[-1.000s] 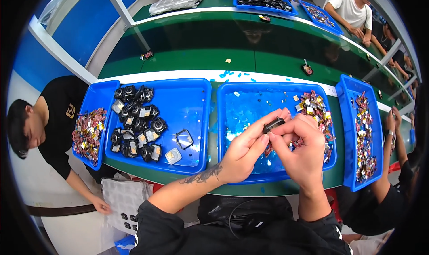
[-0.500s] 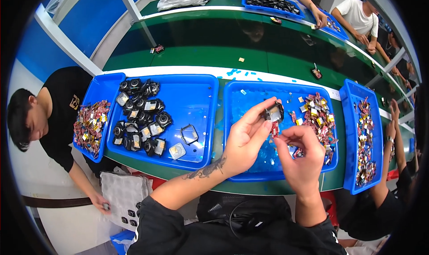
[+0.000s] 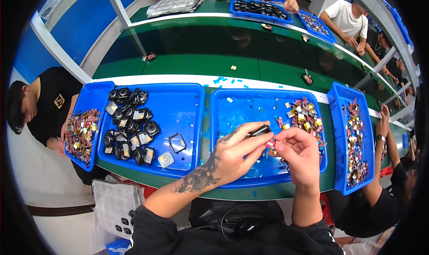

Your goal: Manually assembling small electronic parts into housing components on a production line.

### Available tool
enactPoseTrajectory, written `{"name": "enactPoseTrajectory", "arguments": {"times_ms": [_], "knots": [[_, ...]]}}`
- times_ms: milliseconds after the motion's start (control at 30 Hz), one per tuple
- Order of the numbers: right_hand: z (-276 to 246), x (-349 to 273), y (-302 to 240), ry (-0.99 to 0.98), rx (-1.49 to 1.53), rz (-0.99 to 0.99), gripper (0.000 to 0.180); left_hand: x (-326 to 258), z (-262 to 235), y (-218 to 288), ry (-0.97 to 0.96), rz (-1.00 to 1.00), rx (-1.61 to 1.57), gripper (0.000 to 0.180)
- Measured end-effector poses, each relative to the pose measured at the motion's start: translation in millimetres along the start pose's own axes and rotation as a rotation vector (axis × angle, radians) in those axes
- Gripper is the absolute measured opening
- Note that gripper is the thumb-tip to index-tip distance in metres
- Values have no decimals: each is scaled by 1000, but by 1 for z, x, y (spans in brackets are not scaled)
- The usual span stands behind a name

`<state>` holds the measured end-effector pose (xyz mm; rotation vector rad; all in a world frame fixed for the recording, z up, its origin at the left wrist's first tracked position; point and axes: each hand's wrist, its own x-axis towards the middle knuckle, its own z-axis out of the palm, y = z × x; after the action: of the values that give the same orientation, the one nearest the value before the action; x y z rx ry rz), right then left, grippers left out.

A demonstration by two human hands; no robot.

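Above the right-middle blue tray (image 3: pixel 214 134), my left hand (image 3: pixel 237 155) is closed around a black watch case (image 3: pixel 260 130), now tilted so that its inside is hidden. At the case's lower edge hangs a small red circuit board (image 3: pixel 271 144). The thumb and fingertips of my right hand (image 3: pixel 300 159) pinch this board beside the case. Whether the board is still joined to the case cannot be seen. In the same tray, behind my right hand, lies a pile of red boards with silver and yellow parts (image 3: pixel 306 114).
On the left, a blue tray (image 3: pixel 181 103) holds black watch cases (image 3: pixel 134 121), a thin frame (image 3: pixel 177 143) and a clear square piece (image 3: pixel 166 160). Narrow trays of red boards stand at far left (image 3: pixel 82 136) and right (image 3: pixel 342 165). Beyond runs a green conveyor belt (image 3: pixel 192 54). Co-workers sit around.
My left hand has rolled over, turning the watch case from facing up to edge-on. My right hand keeps its pinch on the red board. The whole view has shifted slightly.
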<state>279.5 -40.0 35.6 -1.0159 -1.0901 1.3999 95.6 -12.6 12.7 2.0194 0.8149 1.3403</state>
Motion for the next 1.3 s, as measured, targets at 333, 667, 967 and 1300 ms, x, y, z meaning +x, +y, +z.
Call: {"name": "enactPoseTrajectory", "arguments": {"times_ms": [333,667,967,1300], "knots": [[1,2,-2,-6,-151,-63,9,-4,3,-3,30,143,228,27],[6,-10,1,96,-240,-121,16,-3,0,-7,-203,-922,-922,20],[13,-3,5,171,-459,-146,32,-7,8,-3,-92,-599,-704,34],[7,-1,0,138,-446,-92,33,-11,7,-7,-115,-413,-450,36]]}}
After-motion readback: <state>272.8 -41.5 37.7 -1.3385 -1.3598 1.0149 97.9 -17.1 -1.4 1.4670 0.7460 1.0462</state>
